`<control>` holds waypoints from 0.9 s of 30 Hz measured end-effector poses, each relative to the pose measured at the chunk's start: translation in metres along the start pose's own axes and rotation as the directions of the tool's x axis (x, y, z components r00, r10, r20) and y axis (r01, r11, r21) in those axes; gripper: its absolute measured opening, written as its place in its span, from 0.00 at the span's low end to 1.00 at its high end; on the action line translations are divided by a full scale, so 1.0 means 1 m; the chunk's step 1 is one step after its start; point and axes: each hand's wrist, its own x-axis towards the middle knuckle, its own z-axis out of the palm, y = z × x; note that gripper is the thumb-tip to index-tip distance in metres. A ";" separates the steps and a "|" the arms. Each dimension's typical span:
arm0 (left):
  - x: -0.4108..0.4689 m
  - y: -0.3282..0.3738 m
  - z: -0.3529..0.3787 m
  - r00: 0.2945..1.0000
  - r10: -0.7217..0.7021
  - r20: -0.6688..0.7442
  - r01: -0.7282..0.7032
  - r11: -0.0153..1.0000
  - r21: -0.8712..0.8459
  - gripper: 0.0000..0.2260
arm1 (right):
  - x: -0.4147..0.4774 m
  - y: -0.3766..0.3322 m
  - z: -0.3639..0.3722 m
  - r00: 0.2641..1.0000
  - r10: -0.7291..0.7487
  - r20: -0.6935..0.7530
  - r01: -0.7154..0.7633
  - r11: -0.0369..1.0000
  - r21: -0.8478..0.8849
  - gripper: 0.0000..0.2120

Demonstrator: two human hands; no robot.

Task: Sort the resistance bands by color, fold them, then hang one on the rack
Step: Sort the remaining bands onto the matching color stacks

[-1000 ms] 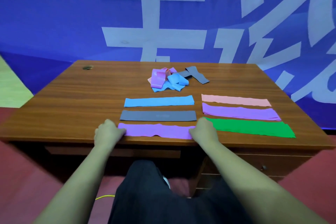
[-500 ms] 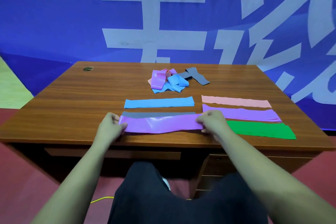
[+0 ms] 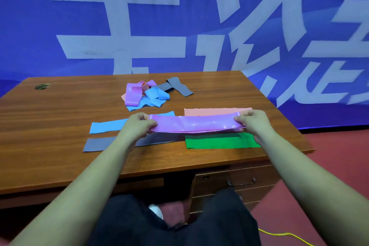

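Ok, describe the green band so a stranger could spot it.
Start at the brown wooden desk. Near its front right edge, closer than the glossy purple band held up, lies a flat green rubber band. It is the only green one.

The wooden desk [image 3: 60, 118] had a reddish-brown grained top. On its left half a light-blue resistance band [image 3: 108, 127] lay flat. A grey resistance band [image 3: 97, 144] lay flat nearer the front edge, parallel to it and apart from it. On the right half a pale pink resistance band [image 3: 211, 111] lay flat farther back, and a green resistance band [image 3: 219, 142] lay nearer the front. Towards the back centre sat a tangled heap [image 3: 153, 97] of purple, blue, peach and grey bands, overlapping one another. A round cable grommet [image 3: 42, 86] sat in the top near the far left corner.
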 end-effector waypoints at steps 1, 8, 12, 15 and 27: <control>0.004 0.007 0.012 1.000 0.005 0.024 -0.006 1.000 0.021 0.10 | 0.006 0.004 -0.010 1.000 0.002 -0.030 -0.002 1.000 -0.014 0.09; 0.033 0.028 0.076 0.994 0.065 0.092 -0.084 0.973 0.215 0.10 | 0.048 0.023 -0.055 0.977 -0.008 -0.213 -0.028 0.986 -0.164 0.06; 0.044 0.031 0.097 0.980 0.165 0.112 -0.195 0.916 0.351 0.11 | 0.066 0.030 -0.062 0.974 -0.033 -0.226 -0.029 0.964 -0.264 0.08; 0.053 0.030 0.105 0.973 0.182 0.143 -0.227 0.869 0.440 0.10 | 0.076 0.035 -0.060 0.975 -0.071 -0.211 -0.003 0.944 -0.331 0.10; 0.073 0.008 0.130 0.957 0.219 0.191 -0.291 0.746 0.599 0.10 | 0.097 0.073 -0.049 0.974 -0.166 -0.154 0.065 0.857 -0.511 0.06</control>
